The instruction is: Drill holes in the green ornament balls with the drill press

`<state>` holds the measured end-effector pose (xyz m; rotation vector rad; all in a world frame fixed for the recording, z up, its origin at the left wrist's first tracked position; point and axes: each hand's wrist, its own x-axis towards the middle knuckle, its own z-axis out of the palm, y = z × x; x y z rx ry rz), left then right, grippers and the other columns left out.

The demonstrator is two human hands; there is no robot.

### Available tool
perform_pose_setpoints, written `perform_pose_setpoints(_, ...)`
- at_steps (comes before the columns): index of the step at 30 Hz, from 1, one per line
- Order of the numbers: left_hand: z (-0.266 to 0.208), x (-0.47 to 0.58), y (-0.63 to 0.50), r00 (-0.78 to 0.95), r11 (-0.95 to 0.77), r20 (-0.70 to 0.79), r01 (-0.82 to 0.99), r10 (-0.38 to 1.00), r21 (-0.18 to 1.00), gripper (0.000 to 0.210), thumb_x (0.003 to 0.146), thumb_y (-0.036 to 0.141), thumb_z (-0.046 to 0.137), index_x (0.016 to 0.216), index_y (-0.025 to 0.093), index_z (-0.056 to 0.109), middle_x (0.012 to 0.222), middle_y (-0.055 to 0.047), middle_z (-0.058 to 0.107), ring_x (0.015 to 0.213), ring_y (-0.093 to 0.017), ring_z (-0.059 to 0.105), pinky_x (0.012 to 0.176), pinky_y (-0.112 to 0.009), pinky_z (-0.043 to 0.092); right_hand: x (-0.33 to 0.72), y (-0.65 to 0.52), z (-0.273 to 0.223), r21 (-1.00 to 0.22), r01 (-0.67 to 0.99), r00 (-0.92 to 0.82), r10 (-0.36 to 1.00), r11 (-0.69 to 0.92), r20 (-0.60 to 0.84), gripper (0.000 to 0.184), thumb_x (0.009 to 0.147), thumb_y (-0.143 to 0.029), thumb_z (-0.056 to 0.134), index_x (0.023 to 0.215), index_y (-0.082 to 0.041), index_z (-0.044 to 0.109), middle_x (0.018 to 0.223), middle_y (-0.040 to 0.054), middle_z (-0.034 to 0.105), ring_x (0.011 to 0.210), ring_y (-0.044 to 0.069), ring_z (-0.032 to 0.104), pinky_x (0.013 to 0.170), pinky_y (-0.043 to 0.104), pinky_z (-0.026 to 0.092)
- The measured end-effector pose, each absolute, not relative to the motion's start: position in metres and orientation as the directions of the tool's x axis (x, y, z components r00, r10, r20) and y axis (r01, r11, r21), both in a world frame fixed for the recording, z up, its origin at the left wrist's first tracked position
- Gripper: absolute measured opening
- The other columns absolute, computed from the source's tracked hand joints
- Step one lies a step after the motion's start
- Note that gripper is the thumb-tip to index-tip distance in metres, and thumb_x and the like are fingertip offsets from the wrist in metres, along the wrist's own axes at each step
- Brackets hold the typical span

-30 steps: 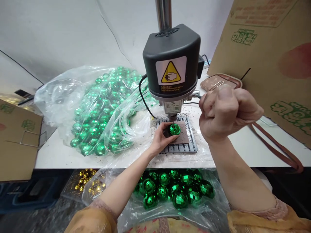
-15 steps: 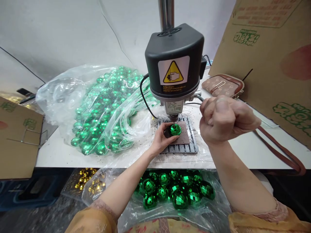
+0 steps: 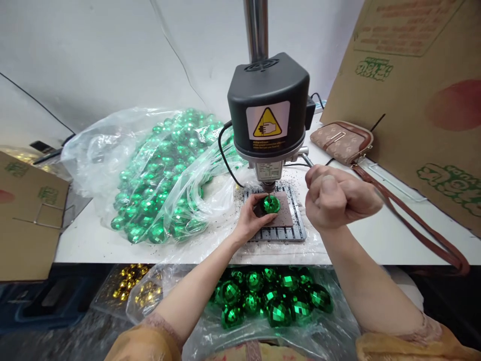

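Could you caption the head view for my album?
Left hand holds a green ball beneath the drill; right hand grips its handle.

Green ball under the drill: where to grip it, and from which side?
Best by its round sides, I'd say, coming in low from the person's left: thumb on the near side, fingers on the far side, as the left hand has it. The green ball has the drill bit right at its top, so keep off there.

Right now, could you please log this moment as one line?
left hand: holding green ball | right hand: closed on lever | drill press: above ball
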<state>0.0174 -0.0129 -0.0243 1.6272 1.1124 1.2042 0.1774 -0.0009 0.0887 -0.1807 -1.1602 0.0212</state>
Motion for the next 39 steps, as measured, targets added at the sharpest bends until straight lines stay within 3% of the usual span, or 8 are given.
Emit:
perform_pose_setpoints(3, -0.023, 0.019, -0.013, 0.152, -0.289, 0.264, 0.172, 0.952, 0.942, 0.057, 0.071, 0.042, 0.087, 0.116, 0.02, 0.06, 0.111, -0.009, 0.07, 0.105, -0.025, 0.068, 0.094, -0.042, 0.053, 0.175, -0.004, 0.095, -0.213, 0.091, 0.45, 0.151, 0.973, 0.88, 0.05, 0.081, -0.013, 0.057, 0.056, -0.018, 0.014, 0.046, -0.0063, 0.022, 0.038, 0.004, 0.024, 0.041, 0.028, 0.024)
perform_pose_setpoints(6, -0.02, 0.023, -0.016, 0.128, -0.294, 0.274, 0.18, 0.953, 0.939, 0.053, 0.071, 0.036, 0.087, 0.114, 0.02, 0.06, 0.109, -0.009, 0.071, 0.103, -0.025, 0.068, 0.092, -0.041, 0.054, 0.172, -0.005, 0.12, -0.377, 0.073, 0.552, 0.278, 0.923, 0.786, 0.051, 0.085, -0.019, 0.058, 0.053, -0.018, 0.019, 0.044, -0.0067, 0.021, 0.038, 0.003, 0.025, 0.04, 0.027, 0.022)
perform_pose_setpoints(11, -0.023, 0.025, -0.027, 0.031, -0.339, 0.344, 0.269, 0.938, 0.901, 0.048, 0.072, 0.03, 0.086, 0.111, 0.021, 0.059, 0.112, -0.008, 0.067, 0.107, -0.026, 0.066, 0.094, -0.043, 0.052, 0.174, 0.0, 0.163, -0.539, -0.052, 0.461, 0.498, 0.841, 0.734, 0.042, 0.086, -0.018, 0.06, 0.052, -0.02, 0.036, 0.042, -0.0072, 0.033, 0.039, 0.004, 0.031, 0.041, 0.026, 0.024)
perform_pose_setpoints(21, -0.013, -0.007, -0.084, 0.099, -0.463, 0.465, 0.399, 0.88, 0.791, 0.048, 0.074, 0.038, 0.084, 0.108, 0.023, 0.054, 0.109, -0.007, 0.064, 0.104, -0.024, 0.064, 0.09, -0.038, 0.052, 0.178, 0.009, 0.162, -0.479, -0.002, 0.476, 0.422, 0.878, 0.771, 0.039, 0.087, -0.022, 0.06, 0.056, -0.025, 0.036, 0.042, -0.0066, 0.036, 0.035, 0.007, 0.032, 0.039, 0.03, 0.024)
perform_pose_setpoints(24, 0.002, -0.038, -0.118, 0.2, -0.432, 0.383, 0.428, 0.902, 0.794, 0.046, 0.076, 0.038, 0.083, 0.111, 0.023, 0.057, 0.104, -0.006, 0.066, 0.097, -0.021, 0.065, 0.085, -0.034, 0.052, 0.179, 0.01, 0.162, -0.452, -0.002, 0.452, 0.404, 0.892, 0.795, 0.035, 0.088, -0.025, 0.06, 0.059, -0.026, 0.039, 0.044, -0.0057, 0.037, 0.036, 0.01, 0.034, 0.041, 0.033, 0.026)
perform_pose_setpoints(28, 0.0, -0.083, -0.174, 0.177, -0.212, 0.133, 0.57, 0.975, 0.794, 0.041, 0.081, 0.039, 0.078, 0.112, 0.022, 0.059, 0.1, -0.004, 0.067, 0.089, -0.019, 0.066, 0.078, -0.031, 0.053, 0.176, 0.014, 0.158, -0.488, -0.051, 0.513, 0.442, 0.871, 0.736, 0.036, 0.088, -0.027, 0.059, 0.058, -0.027, 0.038, 0.047, -0.0059, 0.031, 0.037, 0.01, 0.033, 0.042, 0.033, 0.023)
perform_pose_setpoints(34, -0.044, -0.116, -0.239, -0.026, -0.005, 0.038, 0.768, 0.999, 0.641, 0.038, 0.091, 0.036, 0.067, 0.125, 0.023, 0.056, 0.111, -0.008, 0.069, 0.096, -0.024, 0.07, 0.08, -0.038, 0.058, 0.173, 0.008, 0.159, -0.579, 0.024, 0.533, 0.48, 0.815, 0.697, 0.044, 0.093, -0.026, 0.054, 0.054, -0.023, 0.033, 0.047, -0.0046, 0.028, 0.04, 0.007, 0.036, 0.045, 0.029, 0.02)
perform_pose_setpoints(39, -0.035, -0.118, -0.245, 0.186, -0.253, 0.198, 0.88, 0.962, 0.402, 0.05, 0.092, 0.03, 0.066, 0.139, 0.023, 0.051, 0.13, -0.014, 0.066, 0.112, -0.028, 0.069, 0.087, -0.039, 0.06, 0.174, 0.003, 0.161, -0.644, 0.049, 0.55, 0.518, 0.763, 0.655, 0.044, 0.092, -0.03, 0.056, 0.055, -0.023, 0.035, 0.048, -0.0052, 0.032, 0.039, 0.005, 0.034, 0.046, 0.029, 0.019)
